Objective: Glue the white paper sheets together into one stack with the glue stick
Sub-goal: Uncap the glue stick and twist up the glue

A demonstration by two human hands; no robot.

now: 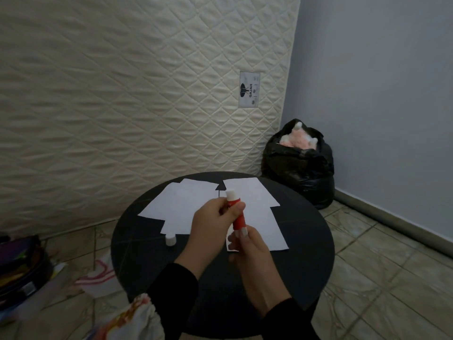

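Several white paper sheets [181,204] lie spread and partly overlapping across the far half of a round black table [306,253]. A red glue stick [236,213] with its white glue tip exposed is held upright above the sheets. My left hand [213,229] grips its upper body. My right hand [247,251] pinches its base between the fingertips. The white cap [170,238] stands on the table left of my hands, just below the sheets' near edge.
A quilted mattress [122,94] leans against the wall behind the table. A black bag [299,165] with a pink plush item stands at the back right corner. Bags and cloth [22,266] lie on the tiled floor at left.
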